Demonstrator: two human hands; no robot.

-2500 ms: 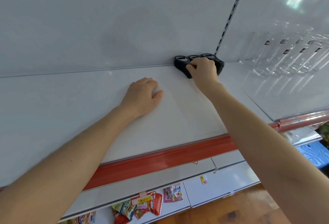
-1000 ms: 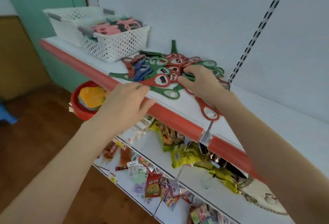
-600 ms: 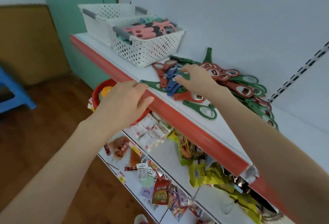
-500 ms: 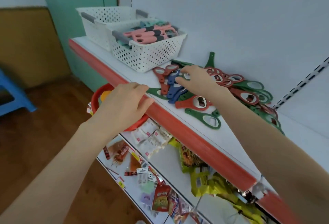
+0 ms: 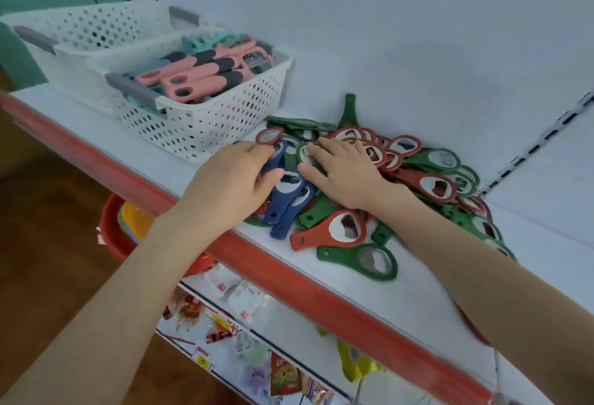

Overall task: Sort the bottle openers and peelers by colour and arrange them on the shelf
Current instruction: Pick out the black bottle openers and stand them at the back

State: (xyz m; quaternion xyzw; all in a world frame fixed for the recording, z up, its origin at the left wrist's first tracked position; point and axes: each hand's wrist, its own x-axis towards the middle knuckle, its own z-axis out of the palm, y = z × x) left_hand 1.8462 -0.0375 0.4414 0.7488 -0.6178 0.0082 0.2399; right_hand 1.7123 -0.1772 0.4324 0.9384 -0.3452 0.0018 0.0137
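— Where are my hands?
— Your left hand [image 5: 229, 184] curves over the blue bottle openers [image 5: 279, 211] on the shelf [image 5: 418, 295]; whether it grips them, I cannot tell; your right hand [image 5: 345, 174] lies flat, fingers straight, on the red and green openers [image 5: 434, 184].
— The peelers [image 5: 199, 79]?
— In the white basket [image 5: 225, 105], left of the pile.

basket [image 5: 205, 121] of peelers [image 5: 199, 73] left on shelf [image 5: 418, 282], bottle openers [image 5: 430, 179] piled right

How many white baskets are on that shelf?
2. The nearer basket, holding pink and teal peelers, sits left of the opener pile; the farther basket stands just behind it. None seems hidden.
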